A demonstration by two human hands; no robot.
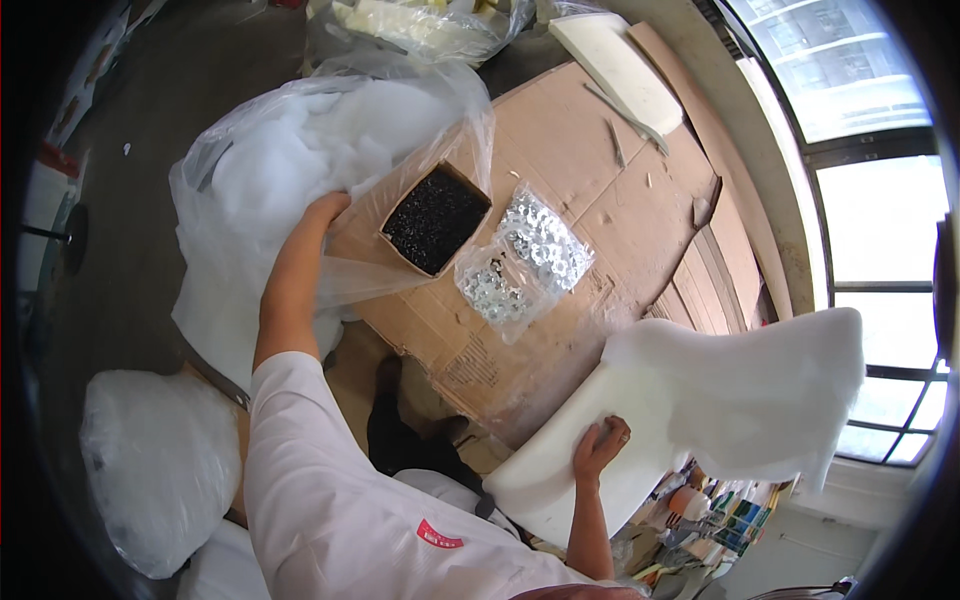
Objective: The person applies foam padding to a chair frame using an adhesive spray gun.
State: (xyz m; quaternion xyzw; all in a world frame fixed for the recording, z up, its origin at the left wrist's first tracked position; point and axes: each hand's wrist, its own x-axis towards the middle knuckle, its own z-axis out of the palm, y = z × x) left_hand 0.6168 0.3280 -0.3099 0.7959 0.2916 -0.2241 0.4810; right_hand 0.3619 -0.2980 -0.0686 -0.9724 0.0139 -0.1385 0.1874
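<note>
To the left, my left arm reaches out to a large clear plastic bag (180, 190) full of white fluffy wadding (290, 140). My left hand (328, 206) is at the bag's near side against the wadding, its fingers mostly hidden. On the right, my right hand (601, 449) rests on a big white curved padded piece (650, 390), shaped like a seat with a back. The fingers of that hand are slightly bent and apart, with nothing seen in them. The padded piece leans at the near right edge of the cardboard-covered table (540, 390).
On the cardboard stand a small box of black screws or similar small parts (436, 220) and clear bags of shiny metal hardware (525, 255). A cream-coloured panel (620, 70) lies at the far edge. Windows (880, 220) are at right; a plastic-wrapped white bundle (160, 470) sits lower left.
</note>
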